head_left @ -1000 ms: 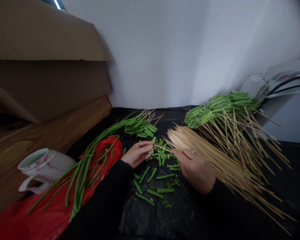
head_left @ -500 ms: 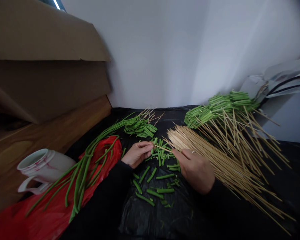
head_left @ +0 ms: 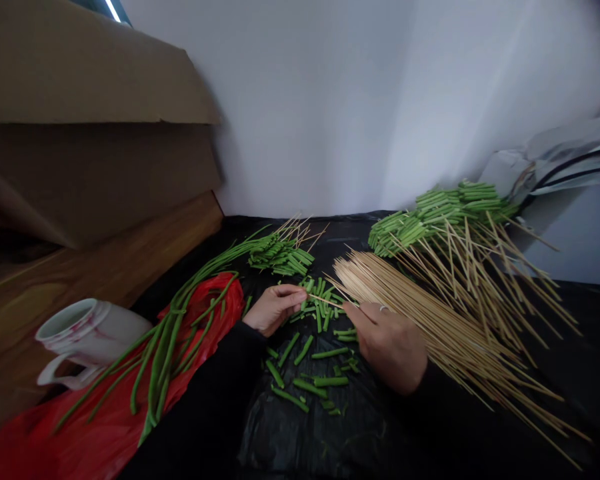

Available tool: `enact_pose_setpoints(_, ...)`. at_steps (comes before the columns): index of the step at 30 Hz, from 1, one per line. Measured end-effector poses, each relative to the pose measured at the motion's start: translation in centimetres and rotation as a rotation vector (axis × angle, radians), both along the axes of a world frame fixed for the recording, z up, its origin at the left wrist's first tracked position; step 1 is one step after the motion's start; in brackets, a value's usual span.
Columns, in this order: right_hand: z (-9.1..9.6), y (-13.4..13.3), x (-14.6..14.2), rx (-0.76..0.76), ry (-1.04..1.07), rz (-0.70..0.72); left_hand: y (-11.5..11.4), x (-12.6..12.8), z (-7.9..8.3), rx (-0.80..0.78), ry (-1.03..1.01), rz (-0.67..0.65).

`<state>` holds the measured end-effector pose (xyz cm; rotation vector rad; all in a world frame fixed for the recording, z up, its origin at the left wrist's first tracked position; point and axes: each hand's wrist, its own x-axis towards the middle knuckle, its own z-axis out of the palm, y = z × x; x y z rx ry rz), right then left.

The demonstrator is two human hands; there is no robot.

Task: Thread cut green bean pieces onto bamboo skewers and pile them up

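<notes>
A: What is everything laid out on?

B: A wrinkled black plastic sheet (head_left: 330, 443), running beneath the bundle of bare skewers (head_left: 430, 320) and out to both sides of it. A white wall (head_left: 305, 120) rises behind the bundle, and a wooden surface (head_left: 145, 260) shows well to its left

A: And the rest of the room?

B: A large cardboard box (head_left: 105, 80), far left of the bundle. Behind the bundle and to its right there's a pale block-shaped thing (head_left: 575, 240) with black cables (head_left: 580, 159) above it

A: Where are the hands?

B: Both are left of the bundle's far end, on one skewer (head_left: 325, 301). The right hand (head_left: 395, 347) is curled around one end, just beside the bundle and overlapping its edge from here. The left hand (head_left: 277, 309) has thumb and forefinger pinched on the other end; whether a green piece sits between them I can't tell

A: What's around them?

B: Cut green pieces (head_left: 331, 382) are scattered left of the bundle, some hidden by the hands. A small pile of filled skewers (head_left: 280, 260) lies beyond those, and a bigger stack (head_left: 445, 210) sits behind the bundle, on its right

A: Anything further out?

B: Left of the bundle, past the pieces, long green stalks (head_left: 163, 353) drape over a red plastic bag (head_left: 45, 433), partly covered by the left sleeve (head_left: 200, 400). A white mug (head_left: 115, 327) is beside them, farther from the bundle
</notes>
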<state>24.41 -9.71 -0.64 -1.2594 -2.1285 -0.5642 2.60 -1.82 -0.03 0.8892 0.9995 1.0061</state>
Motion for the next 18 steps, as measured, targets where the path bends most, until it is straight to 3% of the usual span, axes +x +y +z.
enact_pose_setpoints(18, -0.38, -0.45, -0.63, -0.032, 0.011, 0.037, -0.13, -0.09, -0.41, 0.056, 0.038, -0.076)
